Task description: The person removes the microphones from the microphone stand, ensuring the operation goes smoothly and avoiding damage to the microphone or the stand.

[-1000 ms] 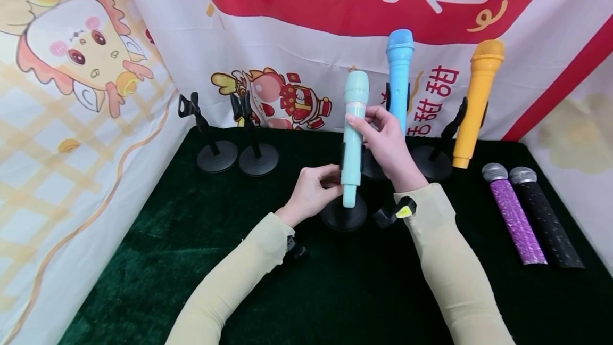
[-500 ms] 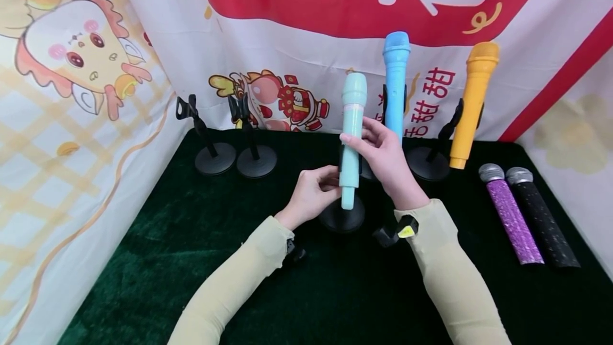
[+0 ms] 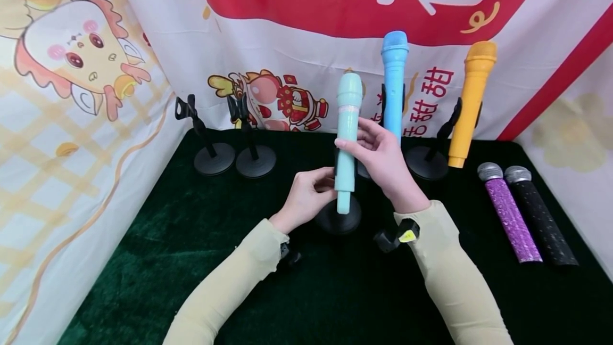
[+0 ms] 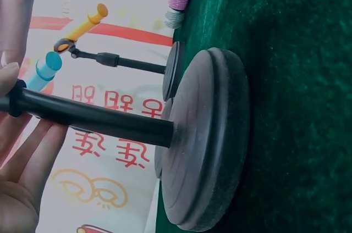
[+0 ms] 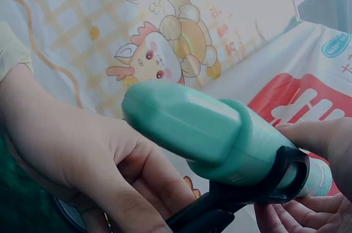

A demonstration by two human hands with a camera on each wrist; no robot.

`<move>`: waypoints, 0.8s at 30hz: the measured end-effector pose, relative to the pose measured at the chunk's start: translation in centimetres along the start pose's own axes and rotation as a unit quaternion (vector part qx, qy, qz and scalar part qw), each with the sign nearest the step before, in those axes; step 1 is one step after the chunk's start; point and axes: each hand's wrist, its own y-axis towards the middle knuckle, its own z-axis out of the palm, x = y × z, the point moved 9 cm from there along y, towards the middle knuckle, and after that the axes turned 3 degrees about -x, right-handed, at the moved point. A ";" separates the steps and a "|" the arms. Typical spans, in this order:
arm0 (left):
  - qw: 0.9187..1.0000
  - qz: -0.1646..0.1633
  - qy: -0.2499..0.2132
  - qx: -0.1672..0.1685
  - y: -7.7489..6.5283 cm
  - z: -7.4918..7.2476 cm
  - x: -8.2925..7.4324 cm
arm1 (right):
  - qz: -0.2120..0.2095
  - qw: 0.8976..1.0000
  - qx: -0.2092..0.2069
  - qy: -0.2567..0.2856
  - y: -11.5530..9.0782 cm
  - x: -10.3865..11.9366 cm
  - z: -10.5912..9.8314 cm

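Note:
A mint-green microphone [image 3: 345, 161] stands nearly upright, tail end down, in the black clip [image 5: 283, 175] of a desk stand. My right hand [image 3: 388, 164] grips its body between thumb and fingers, below the head. Lower down, my left hand [image 3: 306, 196] holds the stand's black pole [image 4: 99, 116], with thumb and fingers on either side of it. The round base [image 4: 198, 139] rests on the green cloth. Just behind my right hand, a blue microphone [image 3: 395, 84] is mounted on another stand, partly hidden.
An orange microphone [image 3: 471, 105] sits in a stand at the back right. A purple glitter microphone [image 3: 513, 217] and a black one [image 3: 543, 217] lie on the cloth at right. Two bare stands, one left [image 3: 214, 158] and one beside it [image 3: 256, 161], are at the back left.
My right hand has slid lower along the mint-green microphone. The microphone and its stand have shifted slightly left, and my left hand stays at the pole.

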 end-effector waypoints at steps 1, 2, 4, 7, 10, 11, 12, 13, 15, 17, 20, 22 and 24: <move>1.000 -0.003 0.000 0.000 -0.1 -0.1 0.0 | 0.000 1.000 0.001 0.000 0.0 0.0 0.1; 1.000 -0.006 -0.001 0.000 -0.1 -0.1 0.1 | 0.000 1.000 0.001 -0.001 0.0 0.0 0.2; 1.000 -0.011 -0.001 -0.001 -0.1 -0.2 0.2 | -0.001 1.000 0.001 0.001 0.0 -0.1 0.3; 1.000 -0.015 -0.001 -0.001 0.0 -0.2 0.4 | -0.001 1.000 0.002 0.004 0.1 -0.3 0.3; 1.000 -0.017 0.005 -0.001 0.1 -0.2 0.4 | -0.003 1.000 0.001 0.005 0.2 -0.4 0.3; 1.000 -0.018 0.007 -0.002 0.2 -0.2 0.3 | -0.004 1.000 0.000 0.005 0.3 -0.5 0.3; 1.000 -0.018 0.011 -0.002 0.2 -0.2 0.3 | -0.004 1.000 0.000 0.005 0.4 -0.5 0.3; 1.000 -0.019 0.014 -0.004 0.3 -0.1 0.3 | -0.003 1.000 -0.001 0.005 0.4 -0.6 0.3; 1.000 -0.020 0.022 -0.008 0.4 -0.2 0.3 | -0.003 1.000 -0.002 0.005 0.5 -0.7 0.3; 0.999 -0.024 0.023 -0.012 0.5 -0.2 0.4 | -0.003 1.000 -0.004 0.006 0.6 -0.8 0.3; 0.999 -0.027 0.026 -0.016 0.5 -0.2 0.4 | -0.003 1.000 -0.007 0.011 0.7 -0.9 0.2; 0.999 -0.026 0.029 -0.018 0.5 -0.1 0.4 | -0.005 1.000 -0.010 0.017 0.7 -0.9 0.1; 0.999 -0.020 0.034 -0.019 0.5 -0.1 0.3 | -0.008 1.000 -0.013 0.024 0.7 -0.9 0.1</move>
